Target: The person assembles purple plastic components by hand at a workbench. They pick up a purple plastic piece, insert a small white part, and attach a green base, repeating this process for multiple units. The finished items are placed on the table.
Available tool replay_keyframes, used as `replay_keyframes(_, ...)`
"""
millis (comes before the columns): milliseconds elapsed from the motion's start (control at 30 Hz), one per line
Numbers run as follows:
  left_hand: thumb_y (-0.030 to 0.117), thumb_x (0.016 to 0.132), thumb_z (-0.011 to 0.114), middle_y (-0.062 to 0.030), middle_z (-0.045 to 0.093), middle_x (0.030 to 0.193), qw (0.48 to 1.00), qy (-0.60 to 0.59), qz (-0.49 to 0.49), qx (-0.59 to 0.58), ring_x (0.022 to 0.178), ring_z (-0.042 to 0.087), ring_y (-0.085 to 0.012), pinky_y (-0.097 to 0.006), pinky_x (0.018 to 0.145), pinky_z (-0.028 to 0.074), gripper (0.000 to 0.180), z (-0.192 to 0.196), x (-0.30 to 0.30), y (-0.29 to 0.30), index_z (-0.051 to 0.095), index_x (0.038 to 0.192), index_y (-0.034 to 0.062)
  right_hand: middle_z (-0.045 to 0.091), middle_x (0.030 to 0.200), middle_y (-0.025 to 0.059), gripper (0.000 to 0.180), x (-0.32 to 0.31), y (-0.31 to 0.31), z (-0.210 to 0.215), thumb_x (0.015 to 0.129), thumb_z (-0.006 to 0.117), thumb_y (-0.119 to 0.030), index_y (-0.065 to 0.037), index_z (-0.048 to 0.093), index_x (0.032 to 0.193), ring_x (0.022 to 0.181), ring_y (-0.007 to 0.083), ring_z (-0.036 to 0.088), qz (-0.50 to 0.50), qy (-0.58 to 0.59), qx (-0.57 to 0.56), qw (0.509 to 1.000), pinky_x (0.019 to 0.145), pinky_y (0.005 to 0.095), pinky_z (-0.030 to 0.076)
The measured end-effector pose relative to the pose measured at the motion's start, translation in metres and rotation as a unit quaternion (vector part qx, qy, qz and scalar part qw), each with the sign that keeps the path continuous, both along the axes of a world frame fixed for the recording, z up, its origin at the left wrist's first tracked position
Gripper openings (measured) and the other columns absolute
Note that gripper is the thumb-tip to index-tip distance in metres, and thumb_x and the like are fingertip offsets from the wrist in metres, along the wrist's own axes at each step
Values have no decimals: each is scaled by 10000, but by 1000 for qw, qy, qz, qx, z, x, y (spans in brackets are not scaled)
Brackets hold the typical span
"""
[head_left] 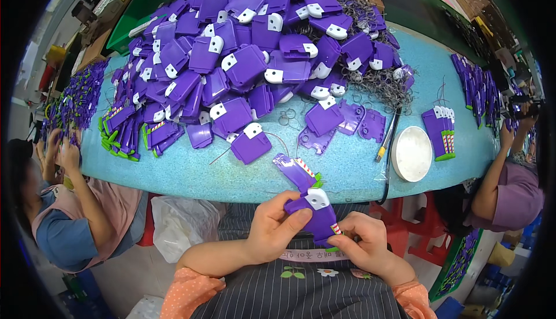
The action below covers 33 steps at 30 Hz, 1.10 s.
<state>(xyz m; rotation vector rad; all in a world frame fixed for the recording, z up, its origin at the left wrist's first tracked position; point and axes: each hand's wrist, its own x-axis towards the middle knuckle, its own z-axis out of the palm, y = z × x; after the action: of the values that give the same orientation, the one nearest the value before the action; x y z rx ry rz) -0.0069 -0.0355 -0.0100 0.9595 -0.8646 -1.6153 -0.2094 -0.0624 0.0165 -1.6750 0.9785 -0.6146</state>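
Observation:
Over my lap, just past the table's front edge, both hands hold a purple plastic shell [319, 222] with a white corner piece that has two dark holes. My left hand [274, 226] pinches its left side between thumb and fingers. At its lower right, my right hand [366, 241] has thumb and fingers closed near a red-and-white striped edge piece [336, 228]; a bit of green shows below. Beyond my hands, a flat purple part [294, 171] with a striped edge and green end lies at the table's near edge.
A large heap of purple shells [246, 64] covers the blue table [197, 171], with grey rings [376, 90] at its right. A white round dish [412, 154], a yellow-tipped tool [380, 154] and a purple stack [437, 131] stand right. People sit at left [81, 220] and right [504, 189].

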Motion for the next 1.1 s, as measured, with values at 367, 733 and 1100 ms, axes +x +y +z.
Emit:
replay_keyframes(367,80,923,527,-89,597,1024,996,47,62,-41,930,562,-113,-270,823,459,260,-7,-3,4,486,1143,-51,590,642,43,124,2,11,-14,802,691,-104,-3,620,821,499,51,506,-72,-30,108,991,444,218,375)
replay_keyframes(733,100,933,515,-75,606,997,993,99,50,33,893,567,-99,-254,802,458,238,-19,-21,-3,504,1125,-41,554,545,-6,136,4,10,-5,826,672,-118,-13,589,851,460,41,479,-97,-37,104,989,433,217,377)
replay_keyframes(1100,75,910,543,-59,600,981,997,26,76,-5,880,539,-81,-236,783,448,216,-9,-22,7,503,1089,-38,559,755,109,160,8,-14,-6,859,609,-141,15,597,892,636,195,563,8,4,76,997,563,312,426)
